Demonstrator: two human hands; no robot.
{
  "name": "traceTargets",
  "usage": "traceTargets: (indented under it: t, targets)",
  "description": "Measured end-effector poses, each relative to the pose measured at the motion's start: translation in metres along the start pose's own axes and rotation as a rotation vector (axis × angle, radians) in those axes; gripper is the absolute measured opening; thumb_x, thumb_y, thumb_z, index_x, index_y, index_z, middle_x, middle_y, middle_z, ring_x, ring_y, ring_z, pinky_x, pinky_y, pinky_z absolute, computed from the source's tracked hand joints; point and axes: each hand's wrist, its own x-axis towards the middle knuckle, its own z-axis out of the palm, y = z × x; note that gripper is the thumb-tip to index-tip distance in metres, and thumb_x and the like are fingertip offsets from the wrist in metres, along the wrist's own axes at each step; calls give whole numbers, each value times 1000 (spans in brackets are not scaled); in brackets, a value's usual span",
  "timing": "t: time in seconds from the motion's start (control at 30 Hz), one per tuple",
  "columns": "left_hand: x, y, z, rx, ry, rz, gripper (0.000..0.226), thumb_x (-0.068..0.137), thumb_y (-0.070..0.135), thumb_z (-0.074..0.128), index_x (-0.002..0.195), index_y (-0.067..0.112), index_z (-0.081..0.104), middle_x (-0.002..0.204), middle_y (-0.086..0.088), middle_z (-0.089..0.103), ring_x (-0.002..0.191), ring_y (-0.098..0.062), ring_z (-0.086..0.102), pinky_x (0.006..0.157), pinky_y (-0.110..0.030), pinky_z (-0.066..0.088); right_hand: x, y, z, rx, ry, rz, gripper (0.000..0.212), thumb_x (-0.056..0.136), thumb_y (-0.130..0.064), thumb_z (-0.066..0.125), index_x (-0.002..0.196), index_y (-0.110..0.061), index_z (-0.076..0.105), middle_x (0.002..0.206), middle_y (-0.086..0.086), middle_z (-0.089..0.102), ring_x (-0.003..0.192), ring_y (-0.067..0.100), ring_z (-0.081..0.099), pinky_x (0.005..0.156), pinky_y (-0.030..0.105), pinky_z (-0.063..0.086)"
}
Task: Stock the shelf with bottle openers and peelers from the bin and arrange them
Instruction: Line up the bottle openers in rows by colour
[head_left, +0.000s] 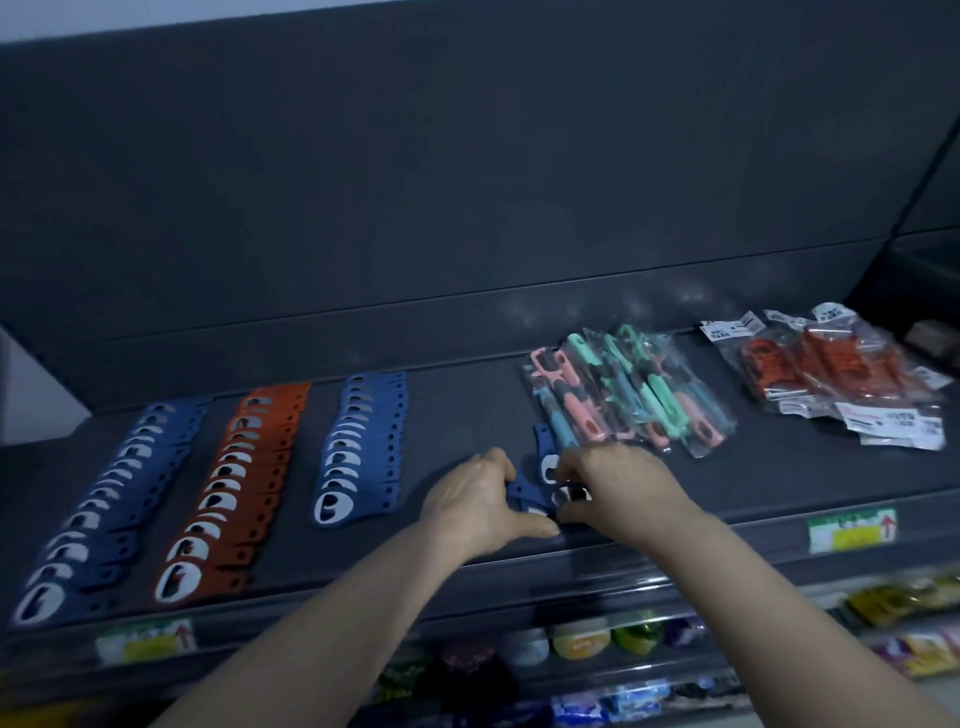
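Step in hand: starting a 4th row of bottle openers on the shelf (462, 410). L hand (475, 501) and R hand (615, 486) meet near the shelf front edge, w/ a small cluster of blue openers (525, 492) btwn them. L hand: fingers curled round the cluster's left end, grasping it. R hand: fingertips pinch its right end. The cluster is equally near to both hands. A projecting opener (544, 449) sticks out just beyond the R hand, long axis front-to-back, pointing toward the peeler packs (623, 400). Judgement: next move needs the cluster fanned away from the hands along that axis, parallel to the finished rows. Qty: 3 finished rows left of the L hand: far blue row (104, 519), orange row (234, 493), near blue row (358, 447). Pieces overlap and are too blurred for an exact count. Cluster: at least 2 visible, rest hidden by fingers. Beyond the R hand: 1 pile of peeler packs, approx. 6. Further right: 1 pile of red packs (831, 369), approx. 3, contents unclear. Bin not in view.
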Motion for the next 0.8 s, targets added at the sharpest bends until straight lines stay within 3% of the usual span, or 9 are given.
traceTargets:
  t: [0.13, 0.2, 0.23, 0.33, 0.47, 0.67, 0.8]
  targets:
    - [6, -8, -1, -3, 112, -67, 68, 76, 58, 69, 128, 22, 44, 116, 5, 56, 103, -13, 55, 83, -28, 46, 12, -1, 11, 75, 55, 7, 33, 87, -46, 60, 105, -18, 56, 105, 3, 63, 96, 28, 60, 71, 31, 43]
    - [6, -9, 3, -26, 136, -75, 62, 76, 55, 70, 122, 20, 48, 108, 6, 57, 97, -13, 56, 80, -28, 46, 16, 3, 11, 98, 50, -34, 25, 94, -33, 52, 116, -19, 52, 109, 6, 62, 98, 31, 59, 75, 35, 46]
    - [6, -8, 5, -32, 137, -68, 55, 77, 50, 71, 118, 19, 52, 104, 6, 58, 95, -13, 56, 80, -29, 47, 17, 7, 11, 70, 39, -96, 31, 94, -24, 51, 125, -23, 48, 114, 5, 58, 102, 29, 56, 78, 36, 46]
    - [8, -9, 6, 30, 176, -51, 30, 86, 30, 67, 112, 17, 59, 107, 0, 61, 102, -19, 58, 87, -35, 48, 19, 16, 5, -85, -75, -338, 67, 89, -6, 49, 146, -38, 30, 136, 1, 34, 125, 22, 35, 98, 36, 34]
    - [8, -12, 3, 40, 250, -115, 28, 92, 24, 58, 117, 12, 60, 114, -6, 58, 108, -25, 54, 88, -35, 46, 29, 14, 3, -165, -109, -477, 53, 97, -15, 41, 144, -40, 34, 155, -3, 14, 133, 24, 23, 112, 42, 21]
    - [-4, -19, 7, 180, 239, -199, 39, 88, 41, 61, 113, 11, 60, 115, -8, 53, 112, -27, 47, 88, -34, 42, 50, 0, 7, -213, -144, -581, 48, 98, -24, 45, 141, -43, 37, 155, -7, 19, 125, 21, 28, 97, 38, 28]
    - [-3, -20, -1, 179, 163, -258, 55, 78, 51, 71, 116, 14, 57, 118, -4, 51, 115, -25, 43, 93, -38, 43, 57, -5, 8, -201, -137, -559, 39, 88, -32, 61, 125, -36, 49, 136, -6, 40, 118, 19, 33, 92, 36, 28]
